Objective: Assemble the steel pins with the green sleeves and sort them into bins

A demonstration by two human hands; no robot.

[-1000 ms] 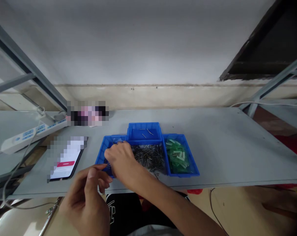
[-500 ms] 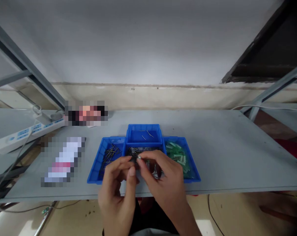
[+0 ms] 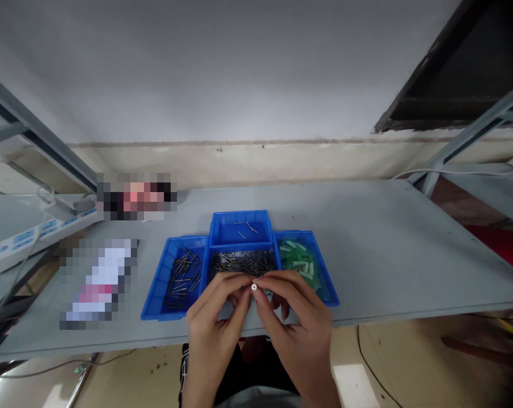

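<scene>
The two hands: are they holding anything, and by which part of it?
A screw, apparently pinched at or near its head by the right hand; whether the left hand also grips it is unclear.

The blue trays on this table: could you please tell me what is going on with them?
A person's left hand and right hand meet, fingertips around a small cross-head screw, its head facing the camera. Four blue trays stand on the table: three hold thin metal pieces, while the right one holds green plastic and white pieces.
</scene>
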